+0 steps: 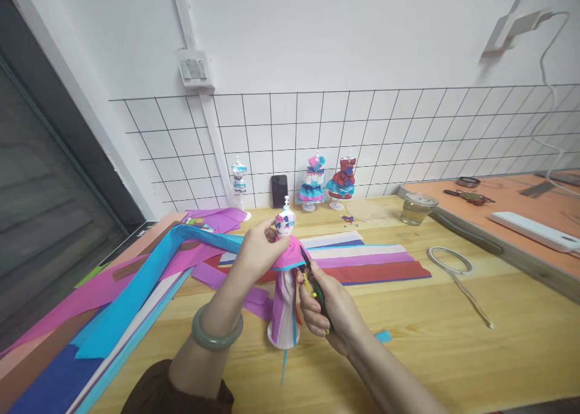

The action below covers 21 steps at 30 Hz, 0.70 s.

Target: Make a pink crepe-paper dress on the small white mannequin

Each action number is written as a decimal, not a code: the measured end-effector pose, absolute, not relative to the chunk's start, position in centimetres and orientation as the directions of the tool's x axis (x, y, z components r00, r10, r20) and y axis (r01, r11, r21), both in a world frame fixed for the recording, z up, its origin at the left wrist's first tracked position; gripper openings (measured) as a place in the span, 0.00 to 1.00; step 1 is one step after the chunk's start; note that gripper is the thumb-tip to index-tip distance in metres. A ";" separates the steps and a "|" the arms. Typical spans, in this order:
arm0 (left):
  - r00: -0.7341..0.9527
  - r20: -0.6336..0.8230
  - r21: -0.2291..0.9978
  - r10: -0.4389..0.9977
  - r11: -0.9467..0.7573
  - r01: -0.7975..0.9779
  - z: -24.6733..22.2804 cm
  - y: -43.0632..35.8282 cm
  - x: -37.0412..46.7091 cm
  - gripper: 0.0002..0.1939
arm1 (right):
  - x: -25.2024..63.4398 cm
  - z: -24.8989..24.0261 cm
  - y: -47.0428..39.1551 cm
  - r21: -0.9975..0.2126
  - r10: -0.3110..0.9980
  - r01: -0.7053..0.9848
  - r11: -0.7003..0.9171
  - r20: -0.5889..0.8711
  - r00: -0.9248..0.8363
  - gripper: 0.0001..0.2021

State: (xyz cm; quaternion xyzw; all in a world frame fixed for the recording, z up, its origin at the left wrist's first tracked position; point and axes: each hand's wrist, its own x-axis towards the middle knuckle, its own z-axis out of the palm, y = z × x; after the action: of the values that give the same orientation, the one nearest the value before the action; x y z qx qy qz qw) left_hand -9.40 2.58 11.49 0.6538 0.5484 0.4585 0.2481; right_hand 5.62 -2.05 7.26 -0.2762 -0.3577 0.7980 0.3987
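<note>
Pink material [289,255] with a blue edge already circles the waist of the small dress form [285,222], upright in front of me at the table [453,359], above a striped skirt [284,311]. My left hand [259,249] grips it near the waist; my right hand [322,308] holds cutters [309,284], tips at the pink edge. Bodice and skirt look complete; I judge only the pink layer unfinished.
</note>
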 end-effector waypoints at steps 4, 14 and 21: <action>-0.021 0.307 0.858 0.952 -0.267 0.439 11.7 2.6 -9.4 0.13 | 5.7 7.2 -2.2 -0.792 0.838 -0.440 -0.423 -0.158 -0.522 0.20; 0.003 0.310 0.869 0.951 -0.284 0.404 11.8 2.4 -9.1 0.09 | 5.7 7.7 -2.1 -0.812 0.841 -0.422 -0.403 -0.146 -0.521 0.21; 0.014 0.310 0.872 0.951 -0.290 0.394 11.6 2.6 -9.1 0.11 | 5.7 7.6 -2.0 -0.817 0.840 -0.412 -0.404 -0.153 -0.520 0.22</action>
State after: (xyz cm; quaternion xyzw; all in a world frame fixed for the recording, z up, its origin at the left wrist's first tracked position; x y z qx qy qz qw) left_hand -9.15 2.65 11.63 0.6486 0.5182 0.4737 0.2939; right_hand 5.68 -2.04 7.62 -0.2861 -0.3743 0.7875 0.3974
